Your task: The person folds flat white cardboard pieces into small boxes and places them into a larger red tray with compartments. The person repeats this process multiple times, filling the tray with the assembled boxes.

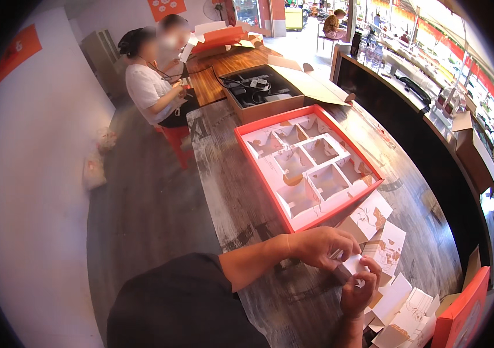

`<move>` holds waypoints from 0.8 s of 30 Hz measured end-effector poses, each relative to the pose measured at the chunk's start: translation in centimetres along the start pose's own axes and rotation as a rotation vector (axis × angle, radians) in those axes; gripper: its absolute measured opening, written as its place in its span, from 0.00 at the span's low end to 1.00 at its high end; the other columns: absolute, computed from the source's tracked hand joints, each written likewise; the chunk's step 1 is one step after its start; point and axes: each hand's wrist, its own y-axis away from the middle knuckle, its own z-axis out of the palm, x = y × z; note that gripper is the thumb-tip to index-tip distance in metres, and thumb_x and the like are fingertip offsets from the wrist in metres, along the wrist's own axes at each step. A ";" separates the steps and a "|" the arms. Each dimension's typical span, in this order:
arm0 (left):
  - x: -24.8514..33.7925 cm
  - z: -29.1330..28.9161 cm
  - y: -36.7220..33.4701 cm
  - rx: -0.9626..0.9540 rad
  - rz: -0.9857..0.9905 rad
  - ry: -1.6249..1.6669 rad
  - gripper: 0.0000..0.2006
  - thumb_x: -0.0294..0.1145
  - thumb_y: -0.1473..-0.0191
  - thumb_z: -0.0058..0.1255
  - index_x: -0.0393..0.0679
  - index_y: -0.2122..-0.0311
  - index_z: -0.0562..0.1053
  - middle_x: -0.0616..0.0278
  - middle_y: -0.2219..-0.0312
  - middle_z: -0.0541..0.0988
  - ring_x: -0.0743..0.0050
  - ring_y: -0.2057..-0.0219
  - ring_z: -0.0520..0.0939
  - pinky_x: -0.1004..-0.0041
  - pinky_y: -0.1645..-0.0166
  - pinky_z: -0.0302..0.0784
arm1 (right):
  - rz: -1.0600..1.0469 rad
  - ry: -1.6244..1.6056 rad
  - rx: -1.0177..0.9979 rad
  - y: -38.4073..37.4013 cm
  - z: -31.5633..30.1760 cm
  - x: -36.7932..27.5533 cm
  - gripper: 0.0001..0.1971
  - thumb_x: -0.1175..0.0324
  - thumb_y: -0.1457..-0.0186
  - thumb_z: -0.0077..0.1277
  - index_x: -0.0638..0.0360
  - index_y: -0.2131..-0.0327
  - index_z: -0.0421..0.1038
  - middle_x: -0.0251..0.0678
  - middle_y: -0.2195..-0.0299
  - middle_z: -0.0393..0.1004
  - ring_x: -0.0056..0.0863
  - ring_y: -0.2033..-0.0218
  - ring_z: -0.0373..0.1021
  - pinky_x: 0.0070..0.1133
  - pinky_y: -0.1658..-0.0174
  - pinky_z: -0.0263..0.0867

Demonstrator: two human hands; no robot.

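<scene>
The left hand (325, 247) and the right hand (360, 290) are close together, and the fingers of both are pinched on one small white piece (353, 265). This piece is between them, above the desk (229, 197). I cannot tell if it is a folded card or a small box, because the fingers cover its sides. It is held by the fingertips, probably because it is small and light and a stronger grip could crush it.

Just beyond and around the right hand lie the printed cartons (386, 246); I count at least four, but they overlap. They are placed so near perhaps to be within easy reach. To the right of the right hand, at the edge of the view, there is one red box (461, 310), tilted.

Directly beyond the left hand lies one red tray (334, 207), flat, with one white divided insert (302, 223). I see about eight openings; the exact count is uncertain. It lies with its open side up, which seems to keep the openings accessible from above.

Farther from the hands, just behind the tray, one brown carton (273, 107) stands open with dark cables (255, 84) inside. Far to the left are two co-workers (144, 90), one of them on a red stool (174, 139).
</scene>
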 end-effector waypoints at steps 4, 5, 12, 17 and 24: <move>-0.1 0.3 0.0 0.022 0.001 -0.050 0.10 0.18 0.53 0.61 0.41 0.68 0.72 0.53 0.50 0.81 0.55 0.46 0.81 0.67 0.46 0.79 | -0.018 0.012 0.014 0.2 0.0 0.4 0.14 0.80 0.49 0.57 0.63 0.57 0.71 0.44 0.56 0.75 0.45 0.51 0.74 0.36 0.46 0.71; 0.0 0.3 -0.1 0.023 -0.017 -0.028 0.10 0.18 0.53 0.61 0.41 0.68 0.72 0.53 0.51 0.81 0.55 0.46 0.81 0.67 0.46 0.79 | -0.024 0.026 0.018 0.2 0.0 0.4 0.14 0.80 0.49 0.57 0.63 0.57 0.71 0.44 0.56 0.76 0.45 0.51 0.74 0.36 0.47 0.71; 0.0 0.4 -0.1 0.039 -0.032 -0.011 0.11 0.17 0.51 0.61 0.41 0.65 0.72 0.52 0.50 0.80 0.55 0.46 0.81 0.66 0.45 0.78 | -0.028 0.088 0.012 -0.1 0.0 -0.1 0.18 0.75 0.49 0.63 0.63 0.55 0.71 0.44 0.55 0.76 0.44 0.50 0.74 0.34 0.48 0.72; -0.1 0.2 -0.1 0.003 -0.052 0.002 0.11 0.19 0.50 0.62 0.42 0.64 0.71 0.53 0.48 0.78 0.54 0.44 0.80 0.66 0.43 0.77 | 0.020 0.095 0.002 0.2 -0.2 -0.2 0.23 0.71 0.51 0.68 0.63 0.52 0.71 0.43 0.55 0.75 0.42 0.50 0.74 0.32 0.48 0.72; -0.2 -0.2 -0.1 -0.033 -0.114 0.051 0.10 0.21 0.50 0.64 0.42 0.66 0.73 0.54 0.43 0.76 0.57 0.41 0.77 0.65 0.41 0.75 | -0.041 0.177 -0.057 -0.9 -0.7 -1.7 0.13 0.78 0.47 0.57 0.66 0.56 0.73 0.46 0.56 0.77 0.44 0.53 0.75 0.33 0.49 0.72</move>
